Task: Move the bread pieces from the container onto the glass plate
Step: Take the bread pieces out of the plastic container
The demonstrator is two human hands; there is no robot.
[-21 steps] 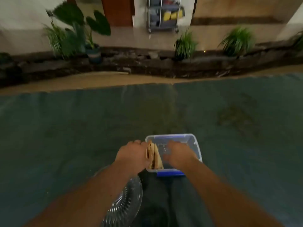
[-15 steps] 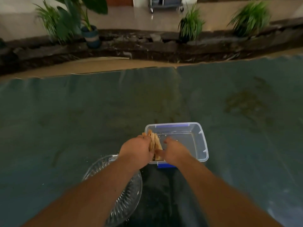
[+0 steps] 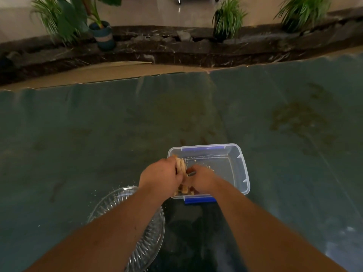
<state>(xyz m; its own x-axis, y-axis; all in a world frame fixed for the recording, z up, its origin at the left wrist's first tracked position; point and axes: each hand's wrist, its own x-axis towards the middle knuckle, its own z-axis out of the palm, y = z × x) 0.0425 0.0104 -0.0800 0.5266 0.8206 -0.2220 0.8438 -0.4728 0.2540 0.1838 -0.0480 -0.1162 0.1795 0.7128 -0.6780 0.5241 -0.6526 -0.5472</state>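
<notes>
A clear plastic container (image 3: 240, 167) with blue clips sits on the teal mat in front of me. At its left end stands a stack of tan bread pieces (image 3: 181, 164), pressed between my two hands. My left hand (image 3: 160, 176) closes on the stack from the left and my right hand (image 3: 201, 178) closes on it from the right. Bread ends (image 3: 183, 191) show below the hands, which hide the rest of the stack. Only crumbs lie in the remainder of the container. The ribbed glass plate (image 3: 151, 238) lies near left, partly under my left forearm.
The teal mat (image 3: 98, 144) covers the floor, with crumbs scattered near the plate. A dark stone border (image 3: 176, 50) with potted plants (image 3: 102, 34) runs beyond the mat's far edge. A strip of cardboard (image 3: 110, 72) shows at that edge.
My right hand has come in from the container's middle against the bread, so both hands now squeeze the stack. The view has tilted downward, showing more of the plate.
</notes>
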